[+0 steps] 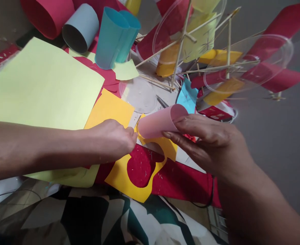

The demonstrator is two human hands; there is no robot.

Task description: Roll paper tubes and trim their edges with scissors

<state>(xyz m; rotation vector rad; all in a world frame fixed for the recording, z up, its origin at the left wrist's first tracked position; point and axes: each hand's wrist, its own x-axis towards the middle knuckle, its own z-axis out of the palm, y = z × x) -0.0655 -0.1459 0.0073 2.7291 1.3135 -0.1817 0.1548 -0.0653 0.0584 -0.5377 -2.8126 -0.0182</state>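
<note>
A pink paper tube [156, 124] lies tilted over the work surface, its open end toward the right. My right hand [203, 139] pinches that end's rim between thumb and fingers. At the tube's other end, my left hand [119, 137] is closed by a yellow edge or strip; whatever its fingers hold is hidden. Beneath the tube is a yellow sheet [142, 194] with rounded cut-outs that show red cloth [141, 166]. An orange-yellow paper piece [111, 107] lies just beyond my left hand.
Large pale yellow sheets [43, 81] cover the left. Blue paper tubes [111, 37], a grey tube [81, 29] and a red tube [48, 17] stand or lie at the back. A stick frame with clear plastic discs [249, 64] rises at right. A clear lid [141, 95] and a dark pen-like tool [162, 101] lie mid-table.
</note>
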